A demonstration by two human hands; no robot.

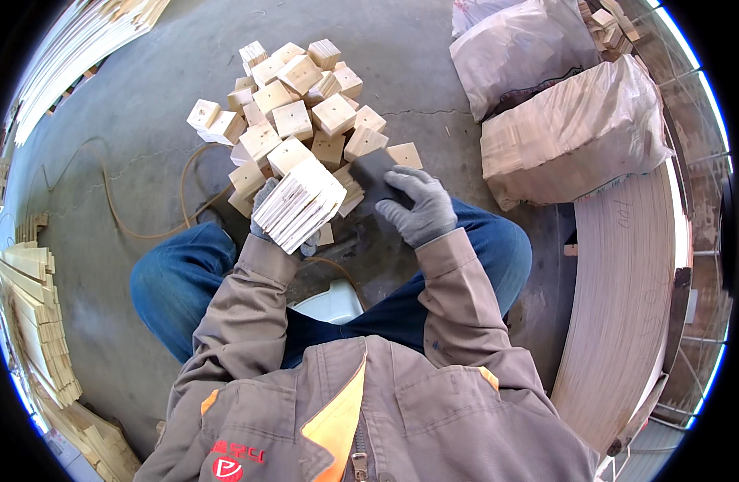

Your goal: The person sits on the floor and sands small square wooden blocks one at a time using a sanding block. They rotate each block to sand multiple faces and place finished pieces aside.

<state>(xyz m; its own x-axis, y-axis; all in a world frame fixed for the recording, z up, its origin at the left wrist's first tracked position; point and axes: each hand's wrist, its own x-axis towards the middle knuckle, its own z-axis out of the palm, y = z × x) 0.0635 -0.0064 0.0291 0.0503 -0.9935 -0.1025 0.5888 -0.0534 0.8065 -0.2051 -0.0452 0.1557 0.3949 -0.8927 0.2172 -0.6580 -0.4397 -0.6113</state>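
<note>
My left hand (263,201), in a grey glove, is closed around a stack of square wooden plates (300,205), whose layered edges face up. Most of its fingers are hidden behind the stack. My right hand (422,209), gloved too, grips a dark grey block (373,172) that looks like a sanding block. It is held just right of the stack, apart from it. Beyond both hands lies a heap of pale wooden blocks (293,120), several with small holes in their square faces.
A thin hose (116,227) curls over the concrete floor (136,161) at left. Bulging plastic sacks (570,132) stand at right, beside a tall stack of wooden sheets (618,305). Wooden strips (32,313) are piled at far left. A white object (329,304) sits between my legs.
</note>
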